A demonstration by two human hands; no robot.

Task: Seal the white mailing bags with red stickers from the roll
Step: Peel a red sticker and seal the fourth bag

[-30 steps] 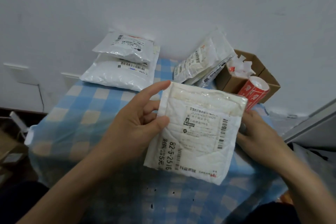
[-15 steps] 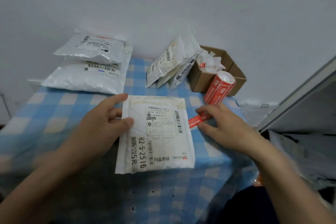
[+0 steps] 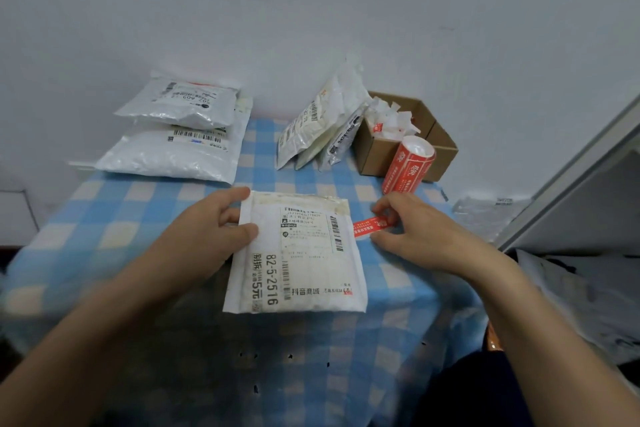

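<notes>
Across checked cloth [image 3: 121, 218], leaving stacked bags [image 3: 173, 135] at back, prob. done; gripping left edge of flat, sticker-less mailing bag [image 3: 304, 260] w/ left hand [image 3: 211, 232], thumb on top; pinching red sticker [image 3: 372, 227] just beside bag's right edge w/ right hand [image 3: 415, 236], not yet sticking it down.

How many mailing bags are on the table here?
6 visible: the front bag flat, gripped by the left hand; a top bag on a bottom bag far left; a white bag, pale bag and clear bag leaning against the cardboard box. More may hide between those.
</notes>
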